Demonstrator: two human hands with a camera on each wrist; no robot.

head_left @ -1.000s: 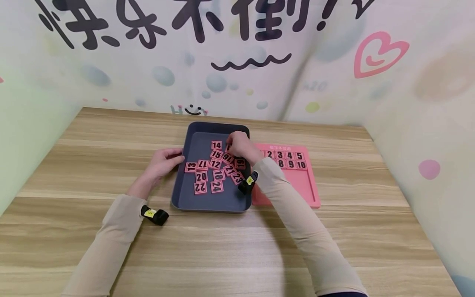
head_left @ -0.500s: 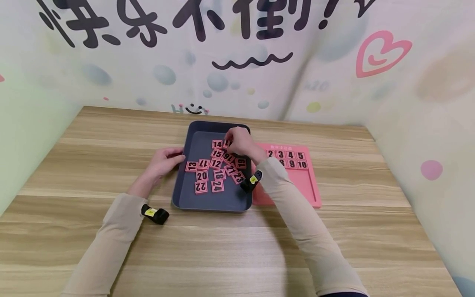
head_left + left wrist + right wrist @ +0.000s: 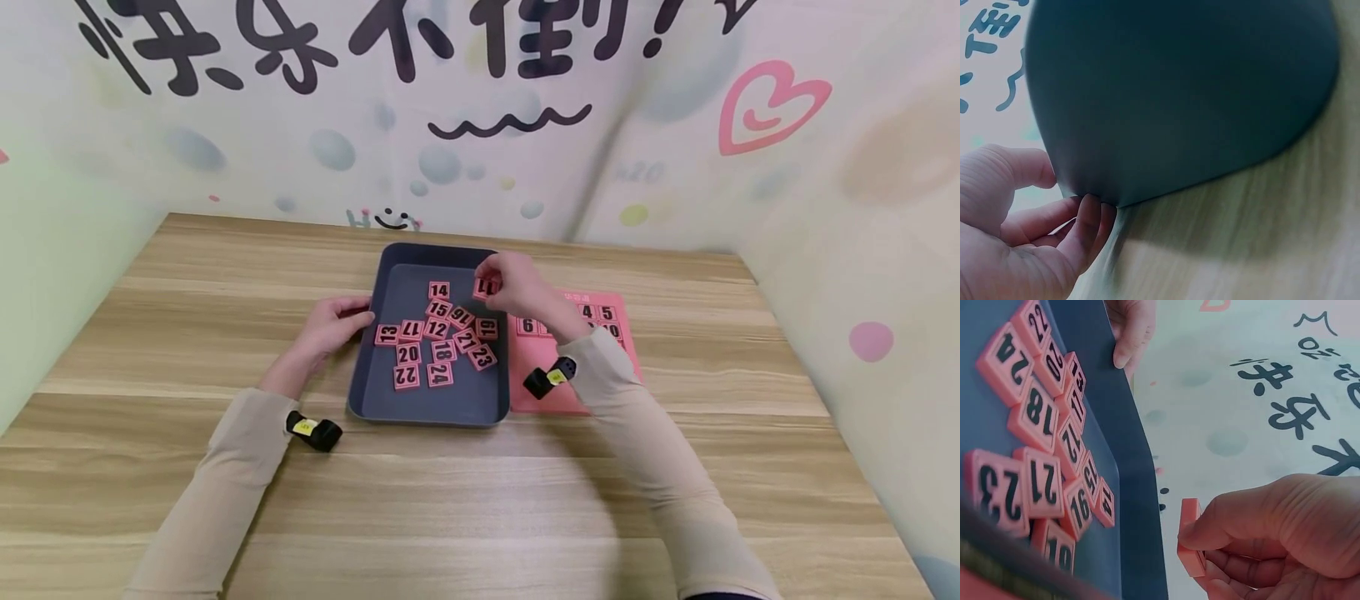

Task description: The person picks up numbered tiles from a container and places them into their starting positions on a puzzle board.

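Note:
My right hand pinches a pink number tile marked 11 between thumb and fingers, over the back right of the dark tray. In the right wrist view the tile appears edge-on, held above the tray's rim. At the tray's left side, my left hand holds the wall; in the left wrist view its thumb and curled fingers meet the tray's outer edge. Loose number tiles, several of them, lie in the tray at various angles, among them 14 at the back and 24 nearer the front.
Right beside the tray lies a pink number board, partly covered by my right forearm, with tiles in rows along its far side, such as 6 and 5. A wooden table bears everything; a printed wall stands behind.
My right hand has picked up the tile marked 11 from the back of the tray and moved right with it towards the board. My left hand has stayed at the tray's left wall.

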